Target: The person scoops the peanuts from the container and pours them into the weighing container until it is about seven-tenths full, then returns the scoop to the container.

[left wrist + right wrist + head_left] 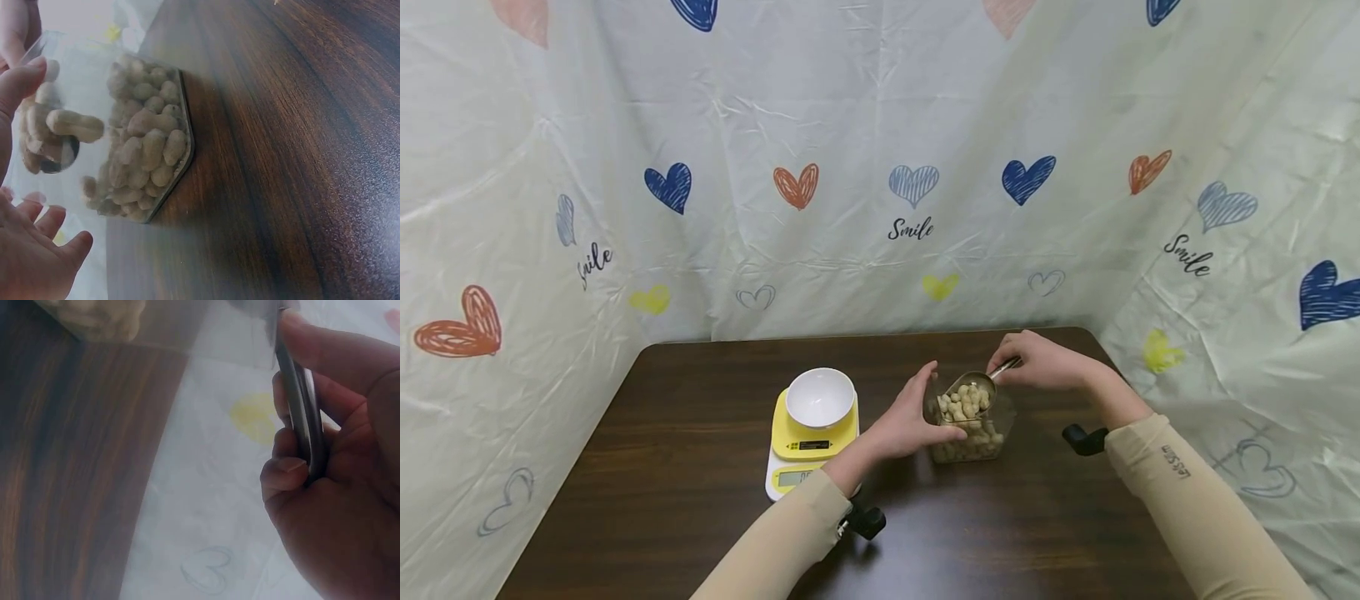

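Note:
Peanuts in their shells (153, 140) partly fill a clear plastic container (966, 454) on the table. My left hand (906, 421) holds this container at its left side, thumb over the near side near the rim and fingers on the far left. With curled fingers my right hand (1045, 360) grips the handle (303, 419) of a metal scoop (976, 382). The scoop's bowl is at the container's mouth, heaped with peanuts; through the clear wall in the left wrist view, part of it shows dark beneath them.
Left of the container, a white bowl (820, 398) sits on a yellow and white kitchen scale (786, 439); my left forearm partly covers its display. The dark wooden table (700, 442) ends at a white curtain (842, 275) printed with hearts.

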Action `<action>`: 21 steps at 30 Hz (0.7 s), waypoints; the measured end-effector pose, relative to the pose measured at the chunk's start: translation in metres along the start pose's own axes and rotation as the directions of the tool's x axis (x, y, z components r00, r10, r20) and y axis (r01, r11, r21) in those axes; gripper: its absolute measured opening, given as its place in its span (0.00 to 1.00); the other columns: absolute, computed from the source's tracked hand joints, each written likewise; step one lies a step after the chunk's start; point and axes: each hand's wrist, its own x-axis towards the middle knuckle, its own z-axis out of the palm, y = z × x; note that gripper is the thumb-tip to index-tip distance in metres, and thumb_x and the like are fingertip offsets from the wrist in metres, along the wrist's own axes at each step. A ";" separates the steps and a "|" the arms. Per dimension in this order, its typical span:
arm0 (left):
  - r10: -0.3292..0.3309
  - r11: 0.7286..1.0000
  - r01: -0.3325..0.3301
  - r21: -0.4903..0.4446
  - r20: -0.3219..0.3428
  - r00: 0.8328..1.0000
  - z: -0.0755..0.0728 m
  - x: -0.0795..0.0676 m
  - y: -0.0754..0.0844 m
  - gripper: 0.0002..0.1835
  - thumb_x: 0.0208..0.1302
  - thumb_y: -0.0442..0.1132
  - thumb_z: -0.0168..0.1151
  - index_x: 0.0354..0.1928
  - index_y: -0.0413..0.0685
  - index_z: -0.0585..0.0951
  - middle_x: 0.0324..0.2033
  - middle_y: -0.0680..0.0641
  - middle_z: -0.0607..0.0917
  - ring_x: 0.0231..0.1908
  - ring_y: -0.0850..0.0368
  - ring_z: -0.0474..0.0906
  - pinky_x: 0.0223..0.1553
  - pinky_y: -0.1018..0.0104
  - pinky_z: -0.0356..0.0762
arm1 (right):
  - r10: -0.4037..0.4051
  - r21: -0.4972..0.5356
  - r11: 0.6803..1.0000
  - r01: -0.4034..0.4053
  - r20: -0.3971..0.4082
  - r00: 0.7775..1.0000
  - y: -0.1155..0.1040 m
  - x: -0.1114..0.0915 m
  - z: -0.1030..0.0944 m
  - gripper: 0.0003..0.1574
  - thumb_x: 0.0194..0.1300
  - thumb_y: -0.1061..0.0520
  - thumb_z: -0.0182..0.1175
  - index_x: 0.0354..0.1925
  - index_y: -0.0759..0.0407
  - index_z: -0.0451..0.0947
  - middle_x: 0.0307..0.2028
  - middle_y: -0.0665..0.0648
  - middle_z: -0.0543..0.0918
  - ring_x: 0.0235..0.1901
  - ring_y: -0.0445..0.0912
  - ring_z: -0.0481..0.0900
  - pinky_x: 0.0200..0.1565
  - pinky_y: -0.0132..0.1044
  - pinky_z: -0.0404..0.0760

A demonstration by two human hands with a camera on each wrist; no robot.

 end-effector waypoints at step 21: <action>-0.005 1.000 0.005 -0.003 0.004 1.000 0.001 0.000 0.001 0.60 0.40 0.65 0.71 0.71 0.73 0.41 0.66 0.55 0.58 0.65 0.59 0.53 0.60 0.54 0.59 | 0.059 0.198 0.978 -0.067 0.048 0.997 0.013 -0.006 -0.002 0.11 0.61 0.46 0.62 0.42 0.45 0.81 0.44 0.48 0.77 0.46 0.47 0.74 0.45 0.43 0.73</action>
